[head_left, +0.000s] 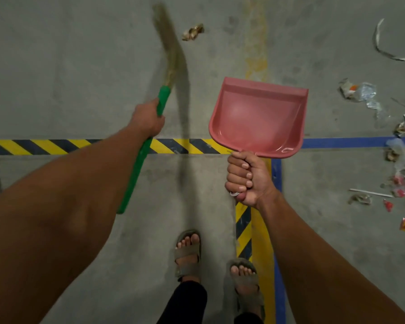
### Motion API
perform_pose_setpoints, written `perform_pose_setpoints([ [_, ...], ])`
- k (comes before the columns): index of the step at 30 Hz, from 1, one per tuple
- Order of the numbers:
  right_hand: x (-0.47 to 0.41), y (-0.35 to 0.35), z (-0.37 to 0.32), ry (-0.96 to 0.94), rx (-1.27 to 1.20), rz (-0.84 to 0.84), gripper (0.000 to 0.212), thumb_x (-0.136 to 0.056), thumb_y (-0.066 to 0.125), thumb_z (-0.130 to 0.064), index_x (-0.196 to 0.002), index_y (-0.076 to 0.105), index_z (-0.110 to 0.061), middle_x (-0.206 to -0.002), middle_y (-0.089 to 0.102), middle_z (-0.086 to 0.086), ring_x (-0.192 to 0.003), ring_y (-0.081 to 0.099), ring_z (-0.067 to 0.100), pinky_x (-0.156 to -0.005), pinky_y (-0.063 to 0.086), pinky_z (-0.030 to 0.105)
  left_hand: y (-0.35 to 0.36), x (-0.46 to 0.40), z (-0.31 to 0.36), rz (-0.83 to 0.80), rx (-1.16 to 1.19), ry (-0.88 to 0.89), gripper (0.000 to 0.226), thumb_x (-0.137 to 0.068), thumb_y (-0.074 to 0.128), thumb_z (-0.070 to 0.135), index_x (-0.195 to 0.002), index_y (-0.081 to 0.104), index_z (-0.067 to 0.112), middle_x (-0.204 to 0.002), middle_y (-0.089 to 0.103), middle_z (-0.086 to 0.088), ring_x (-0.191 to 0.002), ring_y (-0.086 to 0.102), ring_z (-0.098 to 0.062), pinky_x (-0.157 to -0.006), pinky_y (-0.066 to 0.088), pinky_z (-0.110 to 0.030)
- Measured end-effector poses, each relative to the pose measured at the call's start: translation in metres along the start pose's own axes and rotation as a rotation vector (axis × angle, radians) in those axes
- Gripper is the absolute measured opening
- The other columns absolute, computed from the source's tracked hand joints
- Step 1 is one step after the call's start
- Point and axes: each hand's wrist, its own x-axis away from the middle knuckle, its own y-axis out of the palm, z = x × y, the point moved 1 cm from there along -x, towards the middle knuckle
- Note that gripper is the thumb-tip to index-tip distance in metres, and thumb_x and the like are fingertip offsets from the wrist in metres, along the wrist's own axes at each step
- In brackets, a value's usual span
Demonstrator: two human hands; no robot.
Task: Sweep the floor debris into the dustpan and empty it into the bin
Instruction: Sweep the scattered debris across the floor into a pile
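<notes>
A warehouse or factory floor — bare concrete (80,54) marked with yellow-black hazard tape (56,146) and blue line (341,142).

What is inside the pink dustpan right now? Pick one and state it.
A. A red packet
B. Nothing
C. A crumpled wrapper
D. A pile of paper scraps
B: the dustpan, held up by the right hand, shows only its bare pink inside, while the debris lies on the floor to the right.
</notes>
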Motion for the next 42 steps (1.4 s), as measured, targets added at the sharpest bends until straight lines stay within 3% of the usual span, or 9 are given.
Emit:
perform_pose_setpoints([
  [3, -0.005, 0.000, 0.000, -0.005, -0.007, 0.004, 0.041, -0.099, 0.043, -0.021, -0.061, 0.027, -0.026, -0.040, 0.018, -0.009, -0.030, 0.012, 0.007, -0.037, 0.009, 0.020, 0.013, 0.009, 0.009, -0.139, -0.055, 0.163, 0.060, -0.097, 0.061, 0.014, -0.155, 0.044, 0.013, -0.134, 0.060, -0.029, -0.123, 0.057, -0.045, -0.100, 0.045, -0.042],
  [7, 0.002, -0.001, -0.002, -0.002, -0.035, 0.002, 0.041, -0.099, 0.046, -0.021, -0.060, 0.032, -0.024, -0.040, 0.020, -0.009, -0.030, 0.013, 0.007, -0.036, 0.011, 0.020, 0.032, 0.029, 0.007, -0.298, -0.064, 0.400, 0.067, -0.095, 0.066, 0.015, -0.157, 0.042, 0.020, -0.148, 0.057, -0.014, -0.133, 0.055, -0.034, -0.107, 0.042, -0.035],
  [11, 0.013, -0.002, -0.010, -0.031, -0.025, 0.018, 0.041, -0.098, 0.049, -0.021, -0.059, 0.036, -0.023, -0.040, 0.021, -0.009, -0.030, 0.012, 0.007, -0.036, 0.011, 0.020, 0.039, 0.046, 0.004, -0.277, -0.088, 0.566, 0.066, -0.097, 0.065, 0.017, -0.158, 0.039, 0.014, -0.152, 0.053, -0.011, -0.133, 0.055, -0.031, -0.108, 0.039, -0.031],
  [14, 0.022, -0.003, -0.016, -0.056, -0.023, 0.056, 0.041, -0.098, 0.048, -0.021, -0.058, 0.035, -0.023, -0.042, 0.017, -0.009, -0.031, 0.011, 0.007, -0.036, 0.011, 0.020, 0.037, 0.053, -0.003, -0.147, -0.032, 0.512, 0.064, -0.098, 0.061, 0.015, -0.158, 0.036, 0.011, -0.150, 0.050, -0.014, -0.128, 0.056, -0.038, -0.106, 0.043, -0.038],
  [19, 0.030, -0.009, -0.018, -0.076, -0.028, 0.066, 0.042, -0.098, 0.047, -0.021, -0.058, 0.035, -0.023, -0.042, 0.016, -0.009, -0.031, 0.010, 0.007, -0.038, 0.010, 0.021, 0.042, 0.057, -0.011, 0.067, 0.070, 0.148, 0.058, -0.104, 0.053, 0.014, -0.156, 0.031, 0.000, -0.142, 0.046, -0.026, -0.122, 0.051, -0.047, -0.101, 0.041, -0.051],
  [24, 0.038, -0.017, -0.013, -0.075, -0.035, 0.050, 0.042, -0.097, 0.048, -0.021, -0.057, 0.035, -0.023, -0.041, 0.017, -0.009, -0.031, 0.011, 0.007, -0.038, 0.010, 0.021, 0.062, 0.066, -0.010, -0.031, 0.064, -0.145, 0.043, -0.104, 0.051, 0.019, -0.137, 0.046, -0.007, -0.128, 0.057, -0.033, -0.120, 0.053, -0.050, -0.097, 0.041, -0.050],
  [34, 0.055, -0.027, -0.002, -0.145, -0.053, 0.088, 0.041, -0.099, 0.047, -0.021, -0.059, 0.035, -0.023, -0.040, 0.021, -0.010, -0.029, 0.014, 0.007, -0.034, 0.013, 0.021, 0.112, 0.129, 0.036, -0.496, -0.079, 0.384, 0.061, -0.100, 0.056, 0.027, -0.157, 0.037, 0.015, -0.142, 0.056, -0.017, -0.128, 0.054, -0.037, -0.104, 0.046, -0.040],
  [38, 0.066, -0.025, -0.005, -0.164, -0.073, 0.061, 0.040, -0.097, 0.048, -0.022, -0.059, 0.035, -0.023, -0.039, 0.025, -0.010, -0.027, 0.022, 0.005, -0.034, 0.015, 0.020, 0.105, 0.128, 0.051, -0.442, -0.023, 0.461, 0.062, -0.101, 0.052, 0.023, -0.157, 0.029, 0.014, -0.134, 0.049, -0.017, -0.118, 0.055, -0.038, -0.099, 0.046, -0.044],
  [42, 0.082, -0.026, -0.013, -0.201, -0.114, 0.040, 0.041, -0.098, 0.044, -0.022, -0.058, 0.036, -0.023, -0.040, 0.019, -0.010, -0.026, 0.023, 0.006, -0.032, 0.018, 0.019, 0.088, 0.120, 0.046, -0.245, 0.082, 0.314, 0.066, -0.101, 0.052, 0.020, -0.159, 0.023, 0.006, -0.137, 0.045, -0.025, -0.120, 0.051, -0.044, -0.101, 0.044, -0.049],
])
